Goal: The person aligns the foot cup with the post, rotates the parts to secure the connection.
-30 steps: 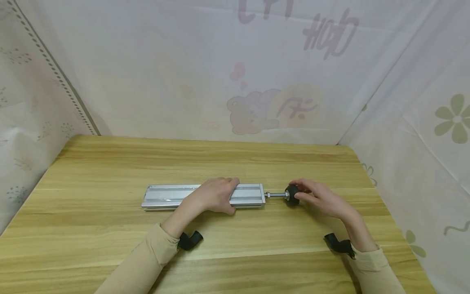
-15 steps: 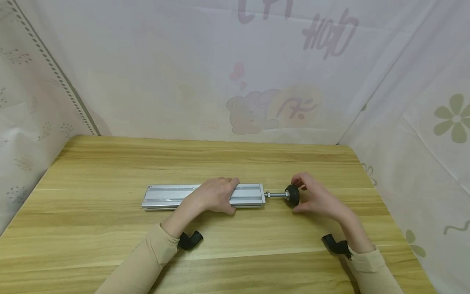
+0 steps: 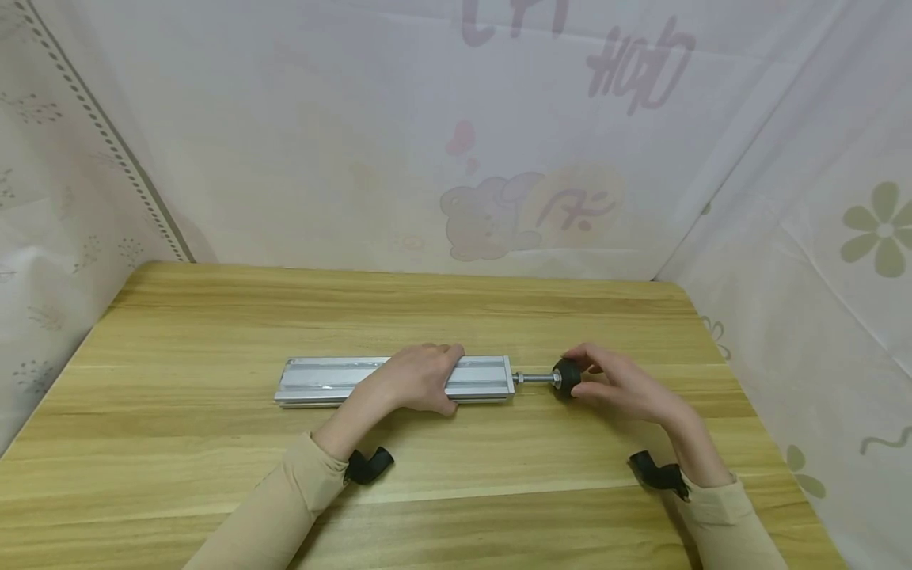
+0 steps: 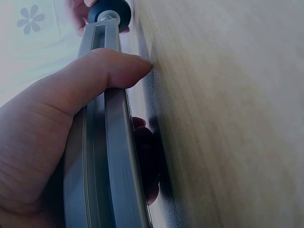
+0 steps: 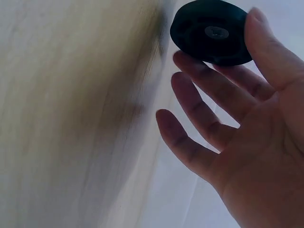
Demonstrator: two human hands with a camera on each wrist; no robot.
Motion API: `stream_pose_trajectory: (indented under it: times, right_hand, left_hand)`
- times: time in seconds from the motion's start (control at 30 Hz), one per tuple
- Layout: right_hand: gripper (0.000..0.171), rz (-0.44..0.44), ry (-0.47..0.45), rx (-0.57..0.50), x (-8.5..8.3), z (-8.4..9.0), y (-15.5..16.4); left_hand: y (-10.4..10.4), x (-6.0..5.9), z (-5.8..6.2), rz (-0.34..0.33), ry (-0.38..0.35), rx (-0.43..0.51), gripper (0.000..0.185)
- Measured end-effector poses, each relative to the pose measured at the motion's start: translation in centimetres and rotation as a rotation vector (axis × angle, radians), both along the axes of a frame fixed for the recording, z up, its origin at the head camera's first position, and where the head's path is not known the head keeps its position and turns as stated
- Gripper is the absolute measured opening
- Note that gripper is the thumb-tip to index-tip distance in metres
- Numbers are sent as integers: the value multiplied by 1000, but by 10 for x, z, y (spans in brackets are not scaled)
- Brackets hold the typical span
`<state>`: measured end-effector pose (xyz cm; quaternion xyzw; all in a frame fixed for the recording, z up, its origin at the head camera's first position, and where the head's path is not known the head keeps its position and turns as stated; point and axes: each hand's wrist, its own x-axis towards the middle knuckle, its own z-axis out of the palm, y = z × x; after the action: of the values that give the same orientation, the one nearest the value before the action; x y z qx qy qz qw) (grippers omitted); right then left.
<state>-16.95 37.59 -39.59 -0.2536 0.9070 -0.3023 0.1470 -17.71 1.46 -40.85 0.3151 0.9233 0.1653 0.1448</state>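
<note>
Aluminium rail (image 3: 370, 380) is lying flat on the wooden worktop (image 3: 214, 317), lengthwise from left to right, roughly midway between the front and back edges and a little left of the middle. A thin threaded rod (image 3: 536, 378) is sticking out of its right end, and a round black foot (image 3: 567, 378) is sitting at the tip of that rod, touching the worktop.

The left hand (image 3: 420, 378) is lying over the right half of the rail, its grip wrapped around it: in the left wrist view the thumb (image 4: 111, 71) is curling over one side of the rail (image 4: 102, 156) while the fingers (image 4: 145, 142) are tucking under the other side against the wood, so the rail is being held clamped. The black foot (image 4: 108, 10) is showing at the far end of that view.

The right hand (image 3: 620, 384) is at the black foot, its grip pinching it: the thumb (image 5: 268, 47) is pressing one edge of the disc (image 5: 211, 32) and the forefinger (image 5: 209, 80) is touching the opposite edge, while the other two visible fingers are spreading loosely, apart from it.

Both sleeves (image 3: 285, 499) are beige, and they are reaching in from the front edge of the worktop. Pale printed cloth (image 3: 499, 142) is hanging behind the back edge and along both side edges
</note>
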Motion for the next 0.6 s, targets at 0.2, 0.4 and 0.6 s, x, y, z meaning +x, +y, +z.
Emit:
stream_pose_trajectory:
  times: [0.2, 0.4, 0.6]
  right_hand:
    - [51, -2, -34, 49, 0, 1, 1]
    - [55, -12, -61, 48, 1, 2, 1]
    - [74, -28, -22, -7, 1, 3, -2]
  left_hand:
    - [0, 0, -1, -2, 3, 3, 62]
    - [0, 0, -1, -5, 11, 6, 60]
    - [0, 0, -2, 0, 9, -9, 61]
